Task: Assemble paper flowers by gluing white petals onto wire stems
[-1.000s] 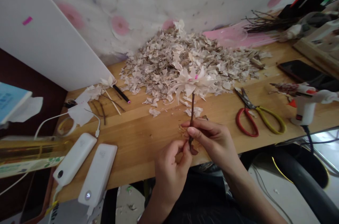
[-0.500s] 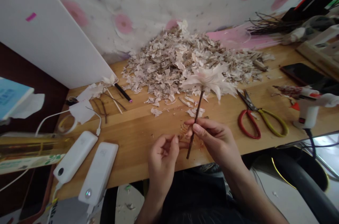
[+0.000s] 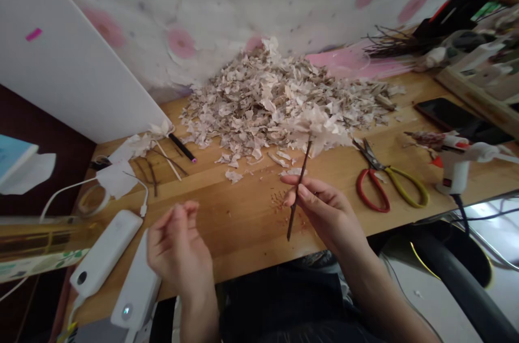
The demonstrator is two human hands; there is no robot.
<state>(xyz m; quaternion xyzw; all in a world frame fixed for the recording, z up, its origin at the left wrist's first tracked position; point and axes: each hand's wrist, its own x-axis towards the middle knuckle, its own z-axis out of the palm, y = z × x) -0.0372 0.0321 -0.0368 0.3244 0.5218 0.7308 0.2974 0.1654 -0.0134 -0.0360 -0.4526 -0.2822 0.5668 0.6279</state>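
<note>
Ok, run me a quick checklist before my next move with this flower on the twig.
Right hand grip on the twig stem: ok, pinched between thumb and fingers.
Flower head: ok, seated on the stem's top end.
Left hand: ok, open and empty, next to a white power bank.
Scissors: ok, lying on the wooden bench, handles toward you.
Hot glue gun: cannot tell whether it is heated.

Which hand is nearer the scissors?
Right. The right hand, holding a flower stem, is just left of the scissors; the left hand is much farther left, by a white power bank.
</note>
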